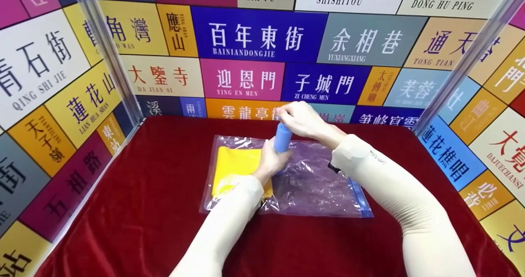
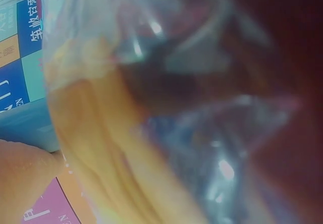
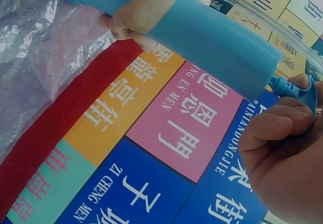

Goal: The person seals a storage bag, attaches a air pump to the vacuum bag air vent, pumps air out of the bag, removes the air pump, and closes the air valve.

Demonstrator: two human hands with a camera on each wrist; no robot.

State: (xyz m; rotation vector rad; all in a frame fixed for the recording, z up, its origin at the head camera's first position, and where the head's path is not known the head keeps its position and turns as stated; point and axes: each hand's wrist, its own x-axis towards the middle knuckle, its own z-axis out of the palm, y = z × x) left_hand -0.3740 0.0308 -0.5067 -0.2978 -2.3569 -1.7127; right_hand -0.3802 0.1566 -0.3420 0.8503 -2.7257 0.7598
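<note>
A blue hand pump (image 1: 283, 137) stands nearly upright on a clear plastic bag (image 1: 320, 174) lying on the table. My left hand (image 1: 274, 157) grips the pump's barrel low down. With curled fingers, my right hand (image 1: 301, 119) holds the pump's handle (image 3: 303, 95) at the top; in the right wrist view a short piece of rod shows between handle and barrel. Folded yellow cloth (image 1: 236, 170) lies inside the bag's left part. The left wrist view, blurred, shows the bag's wrinkled plastic (image 2: 222, 168) close up. The pump's lower end is hidden behind the left hand.
Dark red cloth (image 1: 135, 195) covers the table. A blue strip (image 1: 360, 199) runs along the bag's right edge. Walls of coloured panels (image 1: 258, 35) with lettering stand behind and at both sides, with clear corner posts (image 1: 108, 51).
</note>
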